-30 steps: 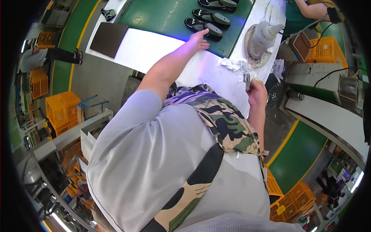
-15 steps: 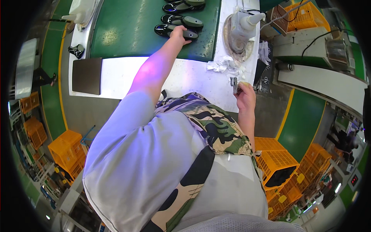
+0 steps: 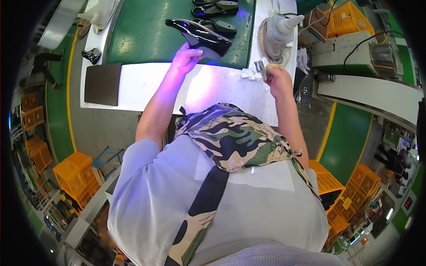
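Observation:
Tilted on its side above the green surface is a glossy black shoe (image 3: 202, 36). My left hand (image 3: 187, 59) is closed on it from the near side, near the heel. Behind it lies another black shoe (image 3: 224, 27) with a grey-green shoe last inside, and more such shoes (image 3: 217, 8) stand farther back. Over the white table edge my right hand (image 3: 279, 80) pinches a small greyish folded piece (image 3: 261, 70), its material unclear. Just beyond that piece are crumpled white tissue (image 3: 250, 74) and a white spouted bottle (image 3: 285, 26).
A dark flat board (image 3: 103, 84) lies on the white table's (image 3: 133, 88) left part, with a small black shiny item (image 3: 91, 56) near it. Orange crates (image 3: 75, 173) stand on both sides. Another person's legs (image 3: 46, 66) show at far left.
My left hand has lifted the nearest shoe off the green surface, drawn it left and turned it on its side. My right hand has moved slightly up, still holding the greyish piece.

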`<state>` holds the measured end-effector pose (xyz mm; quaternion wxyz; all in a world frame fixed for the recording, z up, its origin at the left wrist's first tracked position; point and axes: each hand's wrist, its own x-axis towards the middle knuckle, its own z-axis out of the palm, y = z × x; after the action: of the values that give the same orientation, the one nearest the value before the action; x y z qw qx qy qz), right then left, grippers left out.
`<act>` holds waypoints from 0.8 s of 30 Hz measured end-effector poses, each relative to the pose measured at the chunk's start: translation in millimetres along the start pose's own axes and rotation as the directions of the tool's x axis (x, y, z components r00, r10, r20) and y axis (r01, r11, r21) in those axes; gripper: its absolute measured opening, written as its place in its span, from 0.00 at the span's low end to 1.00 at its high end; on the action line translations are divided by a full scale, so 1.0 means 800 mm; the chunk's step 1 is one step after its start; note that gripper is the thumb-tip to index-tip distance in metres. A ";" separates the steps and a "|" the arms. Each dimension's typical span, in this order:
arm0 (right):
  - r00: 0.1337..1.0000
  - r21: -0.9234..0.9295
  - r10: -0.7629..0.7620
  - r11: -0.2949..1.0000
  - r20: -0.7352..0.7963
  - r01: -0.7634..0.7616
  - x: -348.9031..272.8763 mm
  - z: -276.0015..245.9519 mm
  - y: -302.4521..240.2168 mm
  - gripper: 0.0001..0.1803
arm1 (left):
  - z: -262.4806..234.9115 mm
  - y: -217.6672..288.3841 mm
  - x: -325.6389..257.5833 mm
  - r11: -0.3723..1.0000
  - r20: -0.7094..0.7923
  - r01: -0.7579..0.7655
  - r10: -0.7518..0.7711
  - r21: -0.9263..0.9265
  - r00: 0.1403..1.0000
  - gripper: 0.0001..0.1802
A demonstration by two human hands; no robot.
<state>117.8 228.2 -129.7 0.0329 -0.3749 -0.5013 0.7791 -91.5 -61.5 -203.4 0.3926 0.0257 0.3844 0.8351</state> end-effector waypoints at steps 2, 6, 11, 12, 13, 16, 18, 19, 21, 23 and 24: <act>0.997 0.031 -0.048 0.998 0.059 0.046 0.010 0.019 -0.021 0.09 | 0.034 0.030 -0.033 0.996 0.093 -0.056 0.063 -0.073 0.994 0.30; 0.971 0.057 -0.161 0.986 0.176 0.154 0.009 0.081 -0.062 0.11 | 0.062 0.046 -0.072 0.941 0.106 -0.287 0.272 0.178 0.957 0.35; 0.903 -0.060 -0.283 0.946 0.322 0.318 0.009 0.125 -0.065 0.13 | 0.107 0.025 -0.123 0.731 0.130 -0.466 0.469 0.499 0.874 0.40; 0.889 -0.119 -0.305 0.924 0.342 0.362 0.010 0.130 -0.061 0.13 | 0.105 0.030 -0.127 0.416 0.245 -0.426 0.420 0.803 0.873 0.40; 0.872 -0.178 -0.321 0.897 0.369 0.405 0.009 0.137 -0.058 0.13 | 0.104 0.034 -0.134 0.005 0.326 -0.347 0.332 0.938 0.885 0.40; 0.874 -0.165 -0.294 0.910 0.387 0.379 0.010 0.144 -0.053 0.13 | 0.161 0.047 -0.156 0.112 0.340 -0.393 0.323 0.913 0.883 0.38; 0.874 -0.179 -0.271 0.913 0.404 0.366 0.007 0.150 -0.051 0.13 | 0.169 0.047 -0.163 0.111 0.351 -0.417 0.373 0.902 0.859 0.38; 0.878 -0.132 -0.213 0.947 0.428 0.294 -0.002 0.154 -0.052 0.12 | 0.168 0.045 -0.167 0.105 0.343 -0.409 0.380 0.907 0.859 0.38; 0.872 -0.087 -0.150 0.973 0.466 0.214 -0.018 0.163 -0.056 0.11 | 0.165 0.040 -0.170 0.237 0.291 -0.392 0.367 0.889 0.883 0.38; 0.836 -0.038 -0.114 0.987 0.536 0.159 -0.036 0.172 -0.066 0.10 | 0.164 0.027 -0.166 0.215 0.301 -0.489 0.564 0.845 0.769 0.32; 0.828 -0.040 -0.108 0.987 0.550 0.155 -0.043 0.175 -0.074 0.10 | 0.161 0.025 -0.169 0.071 0.342 -0.453 0.553 0.889 0.760 0.32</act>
<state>36.6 137.0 -33.0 -0.0732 -0.1030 -0.5465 0.8279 33.5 -80.8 -64.7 -0.0319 0.3463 0.7800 0.5203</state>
